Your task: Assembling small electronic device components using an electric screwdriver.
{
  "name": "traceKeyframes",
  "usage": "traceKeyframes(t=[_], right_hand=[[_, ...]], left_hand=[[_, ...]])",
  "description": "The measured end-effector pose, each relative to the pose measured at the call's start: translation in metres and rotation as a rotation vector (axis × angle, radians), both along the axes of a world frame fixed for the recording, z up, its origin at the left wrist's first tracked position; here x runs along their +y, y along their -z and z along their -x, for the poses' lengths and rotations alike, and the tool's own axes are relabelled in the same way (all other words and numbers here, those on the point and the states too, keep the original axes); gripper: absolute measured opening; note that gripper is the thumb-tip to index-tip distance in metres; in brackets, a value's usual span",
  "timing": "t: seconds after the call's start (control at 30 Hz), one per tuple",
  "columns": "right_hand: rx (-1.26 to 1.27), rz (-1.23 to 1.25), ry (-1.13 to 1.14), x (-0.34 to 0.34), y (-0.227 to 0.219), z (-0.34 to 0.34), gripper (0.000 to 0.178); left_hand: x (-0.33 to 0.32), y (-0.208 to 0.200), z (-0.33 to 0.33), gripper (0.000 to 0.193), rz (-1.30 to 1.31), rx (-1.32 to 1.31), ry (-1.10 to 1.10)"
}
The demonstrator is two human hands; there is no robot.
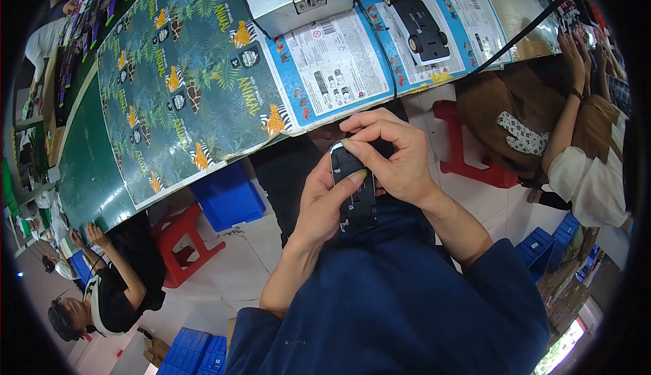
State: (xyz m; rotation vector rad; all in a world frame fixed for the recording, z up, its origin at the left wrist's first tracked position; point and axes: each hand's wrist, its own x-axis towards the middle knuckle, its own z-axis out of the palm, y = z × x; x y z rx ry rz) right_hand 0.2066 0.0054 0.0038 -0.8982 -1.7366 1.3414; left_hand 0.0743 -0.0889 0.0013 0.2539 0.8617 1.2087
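In front of my body, just off the table edge, I hold a toy car (358, 211) with its black underside up and a light body edge showing at the far end. My left hand (317, 202) is wrapped round its left side, the thumb pressed on the underside. The thumb of my right hand (400, 161) presses on the car's far end, its fingers bent above. Whether a small part lies between those fingertips is hidden. On the table, at the far right, another toy car (419, 26) lies upside down, a dark underside over a white body.
Printed sheets cover the green table (88, 165). A metal fixture (298, 9) stands at its back, and a black cable (522, 36) crosses the right side. Below are a blue bin (227, 199) and red stools (180, 246). Co-workers sit at left (122, 280) and right (576, 165).
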Motion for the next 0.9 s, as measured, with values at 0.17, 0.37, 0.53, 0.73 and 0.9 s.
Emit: traceKeyframes(t=[0.17, 0.37, 0.53, 0.73, 0.9], right_hand=[[-0.002, 0.011, 0.008, 0.0, -0.003, -0.002, 0.005], [-0.007, 0.002, 0.007, 0.002, 0.0, -0.001, 0.006], [0.038, 0.162, 0.02, 0.002, -0.001, 0.0, 0.011], [0.246, 0.608, 0.016, -0.006, 0.006, -0.001, 0.019], [0.115, 0.797, -0.08, -0.032, 0.009, -0.019, 0.027]], left_hand=[[0.002, -0.005, -0.002, 0.039, -0.004, 0.023, -0.031], [0.002, -0.004, -0.001, 0.038, -0.004, 0.01, -0.015], [-0.001, 0.002, 0.002, 0.037, -0.044, 0.024, 0.017], [0.002, -0.001, 0.006, 0.037, -0.033, 0.005, -0.068], [0.015, 0.003, 0.024, 0.028, -0.041, -0.008, -0.198]])
